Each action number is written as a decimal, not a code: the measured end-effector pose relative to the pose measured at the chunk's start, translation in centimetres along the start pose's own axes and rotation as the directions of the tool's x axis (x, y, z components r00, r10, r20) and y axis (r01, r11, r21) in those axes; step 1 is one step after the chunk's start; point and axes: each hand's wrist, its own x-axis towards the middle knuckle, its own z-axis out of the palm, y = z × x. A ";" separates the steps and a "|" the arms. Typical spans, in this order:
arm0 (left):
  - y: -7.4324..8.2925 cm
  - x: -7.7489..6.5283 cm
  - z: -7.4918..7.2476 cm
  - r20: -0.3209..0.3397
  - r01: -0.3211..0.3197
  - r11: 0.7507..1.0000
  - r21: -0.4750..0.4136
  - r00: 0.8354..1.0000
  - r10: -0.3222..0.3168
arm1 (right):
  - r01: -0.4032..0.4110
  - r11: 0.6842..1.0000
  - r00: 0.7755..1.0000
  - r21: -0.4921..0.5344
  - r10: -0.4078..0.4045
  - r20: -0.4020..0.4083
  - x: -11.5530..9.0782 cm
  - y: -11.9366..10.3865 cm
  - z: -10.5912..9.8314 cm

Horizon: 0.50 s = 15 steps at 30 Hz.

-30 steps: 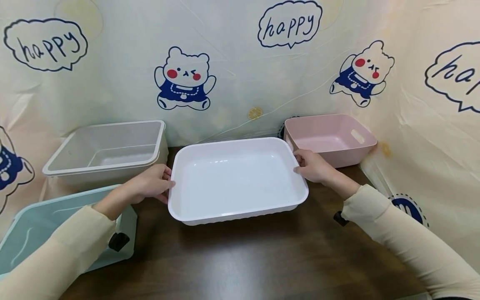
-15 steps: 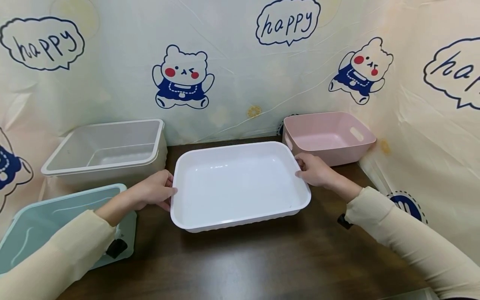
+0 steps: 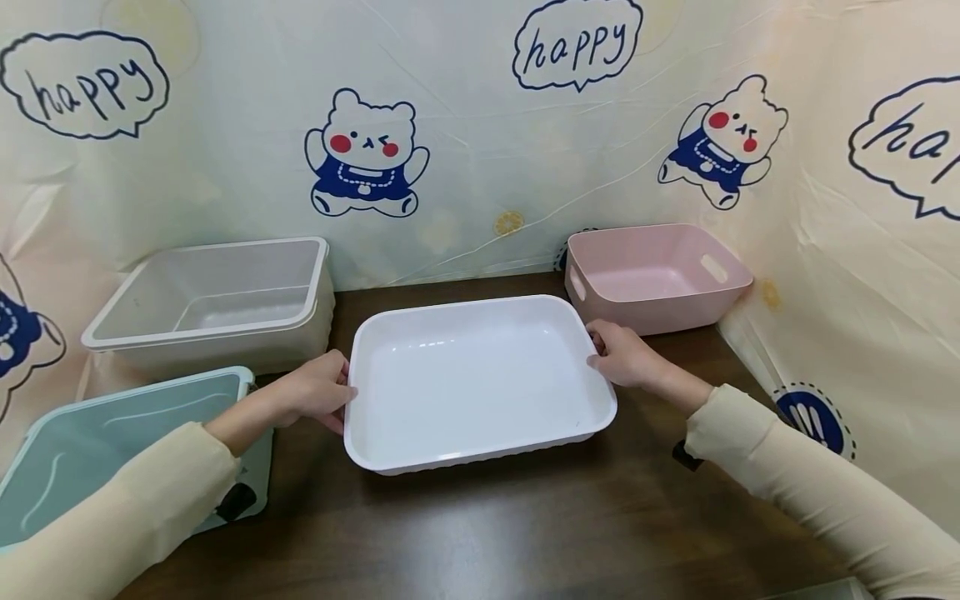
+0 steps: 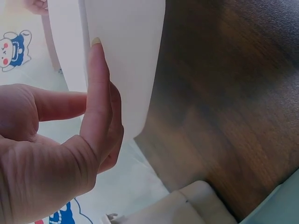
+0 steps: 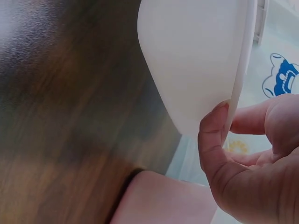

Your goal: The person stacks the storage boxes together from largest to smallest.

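Observation:
A shallow white rectangular tray (image 3: 480,387) with rounded corners is at mid-table in the head view, its inside facing up. My left hand (image 3: 318,390) pinches its left rim, thumb on the inner side and fingers outside against the wall. The opposite rim is pinched by my right hand (image 3: 626,354) in the same way. In the left wrist view, straight fingers (image 4: 99,102) lie along the tray's outer wall (image 4: 124,60). The right wrist view has a bent finger (image 5: 214,140) under the rim. Whether the tray's underside touches the table is hard to tell.
Stacked grey-beige bins (image 3: 217,296) stand at the back left, with a pale teal bin (image 3: 112,450) in front, partly behind my left sleeve. A pink basket (image 3: 660,287) with handle holes sits back right. A printed curtain (image 3: 465,150) encloses the dark wooden table (image 3: 480,533).
Both hands have brought the white tray a little toward me, away from the back curtain. The grip on each rim stays the same, and the bins have not moved.

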 end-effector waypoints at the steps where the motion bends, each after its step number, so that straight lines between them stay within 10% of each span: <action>1: -0.1 0.1 0.1 -0.002 0.001 1.000 0.003 1.000 -0.001 | 0.000 1.000 1.000 0.002 0.000 0.001 0.0 0.0 0.1; 15: -1.0 0.9 1.1 -0.013 0.031 0.999 0.018 0.999 -0.031 | -0.033 0.999 0.999 0.016 0.033 0.035 0.3 0.4 1.4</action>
